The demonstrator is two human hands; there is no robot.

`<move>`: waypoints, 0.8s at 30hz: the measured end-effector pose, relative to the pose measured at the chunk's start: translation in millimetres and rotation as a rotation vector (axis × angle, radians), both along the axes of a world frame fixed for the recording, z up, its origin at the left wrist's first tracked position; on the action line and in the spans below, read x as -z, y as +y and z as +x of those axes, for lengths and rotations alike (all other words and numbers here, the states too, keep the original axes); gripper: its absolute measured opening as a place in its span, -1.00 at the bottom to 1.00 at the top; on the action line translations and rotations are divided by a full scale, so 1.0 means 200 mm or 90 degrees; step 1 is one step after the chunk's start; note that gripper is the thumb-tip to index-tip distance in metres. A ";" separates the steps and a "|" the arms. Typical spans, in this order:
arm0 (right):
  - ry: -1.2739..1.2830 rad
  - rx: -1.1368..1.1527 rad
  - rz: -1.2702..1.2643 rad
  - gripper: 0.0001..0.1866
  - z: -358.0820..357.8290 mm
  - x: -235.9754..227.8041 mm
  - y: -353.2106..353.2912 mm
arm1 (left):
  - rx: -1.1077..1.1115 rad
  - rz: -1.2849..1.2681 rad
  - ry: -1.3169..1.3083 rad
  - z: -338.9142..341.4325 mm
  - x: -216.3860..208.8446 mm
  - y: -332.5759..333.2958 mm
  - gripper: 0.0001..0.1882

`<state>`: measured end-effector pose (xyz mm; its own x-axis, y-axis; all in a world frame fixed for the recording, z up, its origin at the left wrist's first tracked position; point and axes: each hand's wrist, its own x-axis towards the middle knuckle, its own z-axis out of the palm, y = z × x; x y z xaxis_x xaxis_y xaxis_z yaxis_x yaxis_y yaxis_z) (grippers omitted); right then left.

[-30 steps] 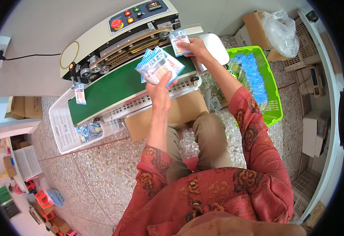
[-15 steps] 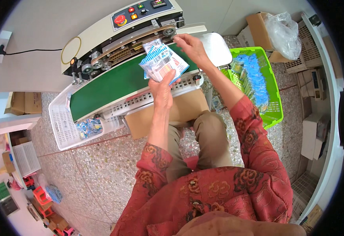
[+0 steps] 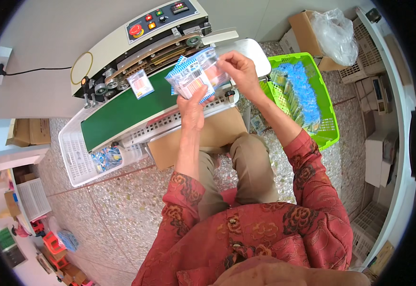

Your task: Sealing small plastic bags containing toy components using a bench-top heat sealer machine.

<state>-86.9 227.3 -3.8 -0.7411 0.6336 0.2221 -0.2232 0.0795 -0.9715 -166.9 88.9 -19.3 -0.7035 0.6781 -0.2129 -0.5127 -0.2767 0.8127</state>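
My left hand [image 3: 191, 113] is closed round a small fanned stack of clear plastic packets [image 3: 187, 86] with blue-striped edges, its thumb pressed on the front one. Up and to the right, my right hand [image 3: 244, 76] pinches the edge of one packet [image 3: 212, 66] at the stack's right side. Both hands are over the green conveyor belt [image 3: 110, 123] of a band sealing machine [image 3: 122, 52]. Farther left, a single packet [image 3: 141, 85] lies on the belt, its upper edge close to the sealing rollers [image 3: 115, 78].
A green basket [image 3: 330, 95] of packets stands on the right. Left under the belt's end, a white basket [image 3: 72, 159] holds packets. A cardboard box [image 3: 189, 143] is before my knees. A red stop button [image 3: 135, 30] sits on the control panel.
One packet now lies on the belt left of the stack, where it was hidden or held before. My right hand has come from the rollers down to the stack and pinches another packet.
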 end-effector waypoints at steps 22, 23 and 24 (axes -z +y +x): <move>-0.090 0.131 -0.298 -0.68 -0.13 0.18 0.22 | -0.030 0.009 -0.032 -0.04 0.00 -0.03 -0.62; -0.109 0.140 -0.269 -0.67 -0.15 0.20 0.24 | -0.030 0.010 -0.031 -0.04 0.00 -0.02 -0.62; -0.108 0.140 -0.269 -0.67 -0.16 0.22 0.27 | -0.024 0.015 -0.028 -0.04 0.00 -0.02 -0.62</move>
